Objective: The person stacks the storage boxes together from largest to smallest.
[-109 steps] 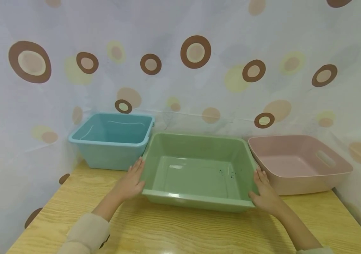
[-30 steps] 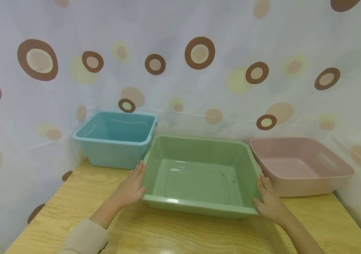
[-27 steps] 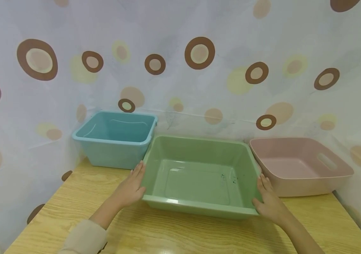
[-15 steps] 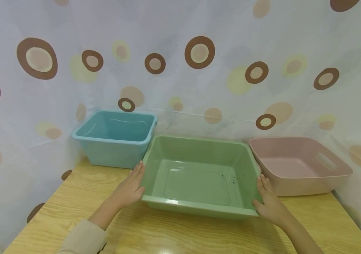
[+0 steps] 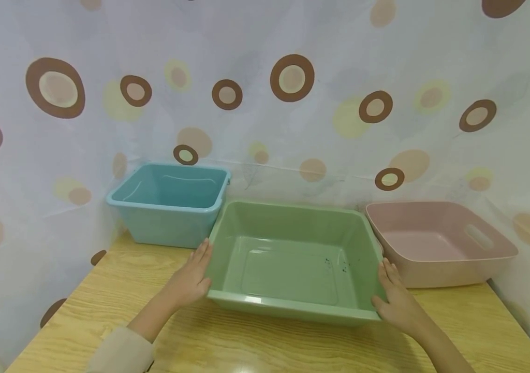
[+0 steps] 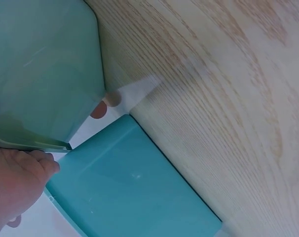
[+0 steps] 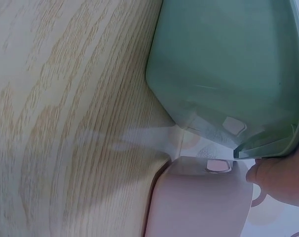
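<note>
In the head view a wide green plastic basin [image 5: 293, 269] stands at mid-table, with a few dark specks on its floor. My left hand [image 5: 190, 277] holds its left side rim, fingers pointing away along the edge and thumb by the near corner. On the opposite rim my right hand [image 5: 397, 298] has a matching hold. The left wrist view shows fingers [image 6: 38, 165] bent at the rim, above a blue bin [image 6: 134, 182]. In the right wrist view the right thumb and fingers are mostly cut off by the frame, beside the green wall [image 7: 223, 64].
The blue bin [image 5: 167, 225] stands close to the basin's back left. A pink basin [image 5: 446, 272] with a handle slot sits against its right side. Behind all three hangs a patterned sheet [image 5: 265, 119]. Wooden tabletop [image 5: 246, 347] lies in front.
Over the last few seconds the green basin has shifted slightly toward me, with both hands still on its side rims. The blue bin and pink basin stay put.
</note>
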{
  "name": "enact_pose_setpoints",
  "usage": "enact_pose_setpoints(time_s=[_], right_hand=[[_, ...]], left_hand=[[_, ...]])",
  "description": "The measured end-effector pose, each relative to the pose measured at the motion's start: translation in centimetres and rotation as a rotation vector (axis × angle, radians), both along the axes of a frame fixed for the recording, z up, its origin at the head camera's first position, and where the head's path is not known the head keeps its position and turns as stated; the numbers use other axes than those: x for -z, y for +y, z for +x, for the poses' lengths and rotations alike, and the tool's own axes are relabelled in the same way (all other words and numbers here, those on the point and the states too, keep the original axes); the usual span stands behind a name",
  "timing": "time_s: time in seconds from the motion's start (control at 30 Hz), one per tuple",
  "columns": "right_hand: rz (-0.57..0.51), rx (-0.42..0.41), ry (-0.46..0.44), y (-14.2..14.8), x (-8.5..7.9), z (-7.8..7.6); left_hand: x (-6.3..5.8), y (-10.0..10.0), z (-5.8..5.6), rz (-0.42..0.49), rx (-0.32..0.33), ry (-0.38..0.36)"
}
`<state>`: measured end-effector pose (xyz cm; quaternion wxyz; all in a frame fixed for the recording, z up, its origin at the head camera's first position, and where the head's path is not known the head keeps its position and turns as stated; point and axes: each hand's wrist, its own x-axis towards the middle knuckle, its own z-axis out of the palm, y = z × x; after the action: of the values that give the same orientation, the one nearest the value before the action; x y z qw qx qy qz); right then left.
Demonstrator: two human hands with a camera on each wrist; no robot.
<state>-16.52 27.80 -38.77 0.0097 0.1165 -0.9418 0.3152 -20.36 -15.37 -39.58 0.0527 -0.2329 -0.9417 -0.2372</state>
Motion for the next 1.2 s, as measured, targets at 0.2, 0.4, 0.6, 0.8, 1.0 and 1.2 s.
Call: enact_pose_setpoints(time_s=[0.2, 0.4, 0.6, 0.8, 1.0, 1.2], right_hand=[[-0.029, -0.008, -0.001, 0.3, 0.2, 0.2], [-0.029, -0.008, 0.009, 0.4, 0.4, 0.4], [-0.036, -0.014, 0.009, 0.5, 0.3, 0.5], [-0.031, -0.019, 0.015, 0.4, 0.2, 0.5], [-0.028, -0.014, 0.023, 0.4, 0.3, 0.5], [-0.022, -0.016, 0.014, 0.4, 0.5, 0.6]], left_hand=[[0.0, 0.1, 0.2, 0.013, 0.006, -0.027], [0.6, 0.1, 0.6, 0.099, 0.03, 0.033], [0.9, 0.1, 0.8, 0.1, 0.022, 0.06], [0.3, 0.2, 1.0, 0.046, -0.014, -0.002], [0.0, 0.2, 1.1, 0.031, -0.01, -0.006], [0.1, 0.0, 1.1, 0.011, -0.015, -0.01]])
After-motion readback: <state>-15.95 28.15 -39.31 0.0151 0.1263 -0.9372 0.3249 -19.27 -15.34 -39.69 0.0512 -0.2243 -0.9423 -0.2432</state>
